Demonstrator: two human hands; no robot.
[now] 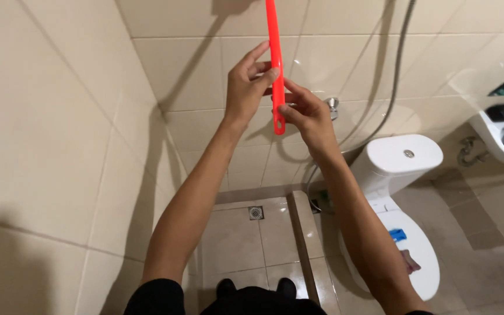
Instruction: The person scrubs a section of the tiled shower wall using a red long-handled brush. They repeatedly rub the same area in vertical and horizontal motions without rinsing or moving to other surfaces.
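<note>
Above the toilet (406, 154), my left hand (246, 87) and right hand (304, 114) both clasp the orange handle (276, 64), steadying it upright.

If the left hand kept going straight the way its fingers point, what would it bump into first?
The left hand grips the orange handle, fingers pointing up and forward. Beyond them only the beige tiled wall shows, so probably the wall, though depth is unclear.

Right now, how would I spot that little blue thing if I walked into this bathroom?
Find the white toilet by the tiled back wall, right of the shower floor with its drain. On its closed lid lies the small blue object, nearer the tank. It is bright blue; the object beside it is dull pinkish.
</note>
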